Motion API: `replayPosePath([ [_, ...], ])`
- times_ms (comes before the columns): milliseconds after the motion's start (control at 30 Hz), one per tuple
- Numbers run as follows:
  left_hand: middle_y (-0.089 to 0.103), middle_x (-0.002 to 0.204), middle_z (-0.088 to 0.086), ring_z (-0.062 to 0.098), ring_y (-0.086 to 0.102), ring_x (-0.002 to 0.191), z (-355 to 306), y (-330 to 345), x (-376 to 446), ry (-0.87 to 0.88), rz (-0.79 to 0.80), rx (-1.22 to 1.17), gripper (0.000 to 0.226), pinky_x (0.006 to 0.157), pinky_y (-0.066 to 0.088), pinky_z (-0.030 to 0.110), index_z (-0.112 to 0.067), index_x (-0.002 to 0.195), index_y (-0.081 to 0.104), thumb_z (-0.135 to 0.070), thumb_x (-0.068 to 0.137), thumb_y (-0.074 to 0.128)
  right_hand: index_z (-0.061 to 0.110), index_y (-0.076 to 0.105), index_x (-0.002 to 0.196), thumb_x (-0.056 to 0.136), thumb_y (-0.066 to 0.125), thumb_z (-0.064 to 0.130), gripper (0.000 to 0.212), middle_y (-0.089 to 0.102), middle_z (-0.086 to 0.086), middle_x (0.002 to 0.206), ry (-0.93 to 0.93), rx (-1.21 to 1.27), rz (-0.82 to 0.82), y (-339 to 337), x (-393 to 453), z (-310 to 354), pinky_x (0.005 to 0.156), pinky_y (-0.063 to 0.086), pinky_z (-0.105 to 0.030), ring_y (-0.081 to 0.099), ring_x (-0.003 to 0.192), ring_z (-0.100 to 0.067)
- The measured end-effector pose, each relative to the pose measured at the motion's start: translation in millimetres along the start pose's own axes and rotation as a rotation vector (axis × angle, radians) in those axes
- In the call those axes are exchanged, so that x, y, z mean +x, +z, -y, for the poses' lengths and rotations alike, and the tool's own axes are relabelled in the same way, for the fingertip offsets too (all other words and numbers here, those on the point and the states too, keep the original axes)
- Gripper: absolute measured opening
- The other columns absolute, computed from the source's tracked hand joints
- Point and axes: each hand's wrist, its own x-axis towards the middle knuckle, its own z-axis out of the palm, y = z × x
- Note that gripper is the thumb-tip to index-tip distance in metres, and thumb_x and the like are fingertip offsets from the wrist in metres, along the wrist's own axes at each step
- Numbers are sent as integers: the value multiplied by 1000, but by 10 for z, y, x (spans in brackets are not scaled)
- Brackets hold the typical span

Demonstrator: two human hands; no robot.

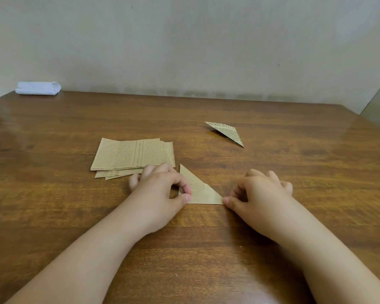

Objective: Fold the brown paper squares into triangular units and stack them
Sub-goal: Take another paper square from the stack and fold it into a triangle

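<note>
A brown printed paper folded into a triangle lies flat on the wooden table in front of me. My left hand pinches its left corner between thumb and forefinger. My right hand pinches the right tip with thumb and forefinger. A loose pile of flat brown paper squares lies just behind my left hand. One finished folded triangle rests alone further back on the right, slightly lifted along one edge.
A folded white cloth or tissue pack lies at the table's far left corner against the wall. The table's right edge runs diagonally at the far right.
</note>
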Motion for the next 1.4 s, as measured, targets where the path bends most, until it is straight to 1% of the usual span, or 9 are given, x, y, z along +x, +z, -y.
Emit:
replayPosePath([
  [133, 51, 103, -22, 1, 33, 114, 17, -20, -7, -15, 17, -19, 11, 98, 18, 30, -39, 77, 60, -38, 87, 63, 30, 61, 68, 85, 61, 49, 26, 53, 12, 89, 74, 147, 71, -16, 20, -74, 82, 36, -35, 46, 103, -19],
  [267, 51, 104, -23, 2, 33, 117, 25, -46, -4, -40, 43, -44, 10, 99, 18, 30, -39, 77, 63, -36, 86, 66, 27, 63, 66, 78, 66, 31, 13, 61, 12, 70, 39, 292, 46, -17, 26, -138, 88, 46, -38, 53, 92, -18],
  [367, 51, 103, -23, 2, 33, 115, -4, -35, 0, -54, 38, -30, 8, 98, 19, 30, -38, 77, 62, -39, 84, 67, 31, 61, 72, 77, 67, 26, 9, 54, 13, 84, -57, 407, -64, -2, 17, -61, 89, 42, -32, 50, 94, -11],
  [567, 51, 100, -20, 4, 33, 113, -43, 3, 17, -75, 12, 7, 15, 95, 21, 32, -36, 75, 61, -48, 78, 68, 33, 59, 69, 75, 68, 51, 21, 41, 13, 83, -119, 222, -93, 159, 101, 263, 85, 26, -31, 39, 99, -12],
  [800, 51, 109, -23, 8, 33, 123, 12, -107, -4, -111, 79, -54, 14, 91, 16, 25, -44, 74, 64, -35, 83, 69, 29, 64, 63, 79, 69, 42, 21, 46, 13, 86, -1, 244, 4, 11, 51, 100, 83, 22, -33, 38, 107, -14],
  [967, 51, 108, -24, 5, 32, 124, 12, -147, -16, -97, 96, -78, 18, 93, 17, 24, -46, 75, 65, -32, 84, 70, 26, 64, 53, 77, 72, 37, 28, 58, 4, 66, 52, 299, 53, -50, 22, -32, 95, 39, -39, 44, 106, -12],
  [1067, 52, 107, -24, 3, 32, 121, 1, -145, -20, -88, 95, -78, 18, 92, 16, 24, -45, 75, 64, -31, 84, 70, 32, 63, 47, 77, 72, 37, 32, 65, 12, 56, 67, 301, 87, -46, 38, -91, 99, 38, -43, 42, 113, -12],
  [1233, 52, 107, -25, 3, 32, 121, 14, -147, -21, -84, 94, -76, 19, 93, 18, 25, -46, 74, 64, -31, 84, 70, 28, 65, 50, 77, 71, 35, 29, 64, 10, 61, 137, 343, 86, -63, 53, -127, 88, 44, -38, 48, 87, -16],
  [1400, 51, 107, -25, 3, 32, 121, 15, -139, -17, -85, 96, -72, 17, 92, 17, 25, -45, 75, 64, -32, 84, 70, 23, 68, 65, 80, 69, 33, 17, 63, 15, 51, 157, 344, 124, -100, 55, -185, 80, 47, -34, 53, 68, -7],
])
